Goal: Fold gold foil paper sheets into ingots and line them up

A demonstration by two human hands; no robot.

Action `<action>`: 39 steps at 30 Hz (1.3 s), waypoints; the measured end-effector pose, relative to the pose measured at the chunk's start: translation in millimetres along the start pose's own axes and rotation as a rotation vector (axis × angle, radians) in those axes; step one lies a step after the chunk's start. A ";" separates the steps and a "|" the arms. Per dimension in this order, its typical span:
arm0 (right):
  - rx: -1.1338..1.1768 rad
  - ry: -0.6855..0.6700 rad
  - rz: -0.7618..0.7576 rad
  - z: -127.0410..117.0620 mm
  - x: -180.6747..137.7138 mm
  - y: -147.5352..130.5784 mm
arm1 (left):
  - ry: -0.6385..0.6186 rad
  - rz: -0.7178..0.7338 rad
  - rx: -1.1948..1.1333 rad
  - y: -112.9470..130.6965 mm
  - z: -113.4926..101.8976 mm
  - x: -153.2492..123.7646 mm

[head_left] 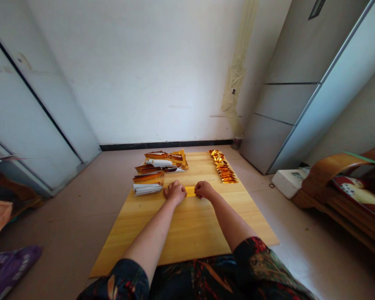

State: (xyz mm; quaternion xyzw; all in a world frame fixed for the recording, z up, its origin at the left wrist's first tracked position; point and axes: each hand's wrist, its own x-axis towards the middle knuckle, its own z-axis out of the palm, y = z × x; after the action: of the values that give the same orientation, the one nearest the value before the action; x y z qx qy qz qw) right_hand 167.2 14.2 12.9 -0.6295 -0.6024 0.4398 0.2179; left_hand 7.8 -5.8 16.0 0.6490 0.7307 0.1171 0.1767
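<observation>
I'd work the yellow strip point(190, 191) flat on the counter point(187, 233), left hand point(175, 192) and right hand point(204, 190) apparently pinching its ends.

No text is legible from where I stand. Marked surfaces are as follows. Purple bag point(26, 256), on the floor at left: pale lettering, slanted and blurred; characters cannot be identified. Refrigerator point(276, 100): dark rectangular panel point(316, 9) on the upper door; content unreadable. White box point(284, 183), on the floor at right: small dark-and-pale label point(296, 175); too small to read. Gold foil packets point(226, 173), on the tabletop: glare; no wording can be made out.
</observation>
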 end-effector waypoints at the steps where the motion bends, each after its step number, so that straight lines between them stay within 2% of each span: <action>1: 0.001 0.001 0.000 0.1 -0.1 -0.3 | 0.006 0.009 -0.003 -2.0 -1.0 -0.3; 8: 0.000 0.033 -0.022 1.4 -1.8 1.0 | 0.148 0.065 -0.079 -6.8 5.0 -10.6; 15: 0.048 0.106 -0.040 -0.7 -16.0 3.2 | 0.113 0.059 -0.006 0.2 10.2 -18.3; 23: 0.380 0.150 -0.165 -1.6 -31.7 12.8 | 0.112 0.069 -0.015 -0.8 8.3 -19.4; 25: 0.437 0.201 -0.190 -4.6 -32.3 17.7 | 0.111 0.069 -0.016 -0.5 7.5 -19.6; 27: 0.446 0.312 -0.223 -10.2 -32.2 21.9 | 0.109 0.075 -0.020 -0.3 7.0 -19.8; 29: 0.361 0.424 -0.288 -17.2 -31.2 24.3 | 0.107 0.074 -0.022 -0.3 6.9 -19.7; 31: 0.193 0.457 -0.391 -23.0 -29.3 25.0 | 0.107 0.070 -0.022 -0.6 7.3 -19.5; 34: -0.056 0.409 -0.500 -25.8 -25.3 25.1 | 0.106 0.072 -0.027 -1.6 7.9 -19.4; 39: -0.224 0.328 -0.435 -17.9 -22.5 26.6 | 0.111 0.093 -0.060 -2.8 5.7 -20.5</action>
State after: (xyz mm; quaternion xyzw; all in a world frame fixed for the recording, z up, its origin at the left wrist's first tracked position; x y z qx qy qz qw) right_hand 199.4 -7.3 7.2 -0.5685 -0.7247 0.2059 0.3304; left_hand 9.5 -26.7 11.9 0.6691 0.7045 0.1829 0.1499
